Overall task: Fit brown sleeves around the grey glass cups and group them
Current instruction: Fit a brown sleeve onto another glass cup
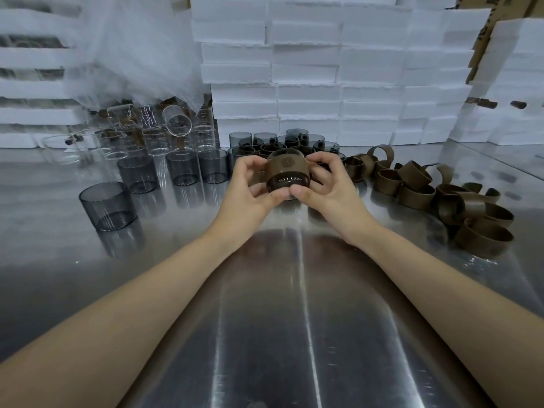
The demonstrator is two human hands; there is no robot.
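The left hand (pixel 253 187) and the right hand (pixel 321 187) are close together over the table, thumbs almost touching, both curled round one small smoke-grey glass cup (pixel 290 185) that is tipped on its side with its base toward the camera. A brown band-shaped sleeve (pixel 287 169) wraps its wall, and the fingers bear on the band from either side. The cup looks light yet rigid, smooth and breakable, so I judge the safer hold is on the sleeve's softer, grippier surface, with the thumbs bracing the thick base, not the thin rim. The sleeve seems pliable and snug, likely to need even pushing all round. Just behind the hands stands the cluster of sleeved grey cups (pixel 282 141); bare grey cups (pixel 107 206) wait to the left and a heap of loose brown sleeves (pixel 471 210) lies to the right, all on the reflective steel table (pixel 279 304), with stacked white foam boxes (pixel 309 69) at the back
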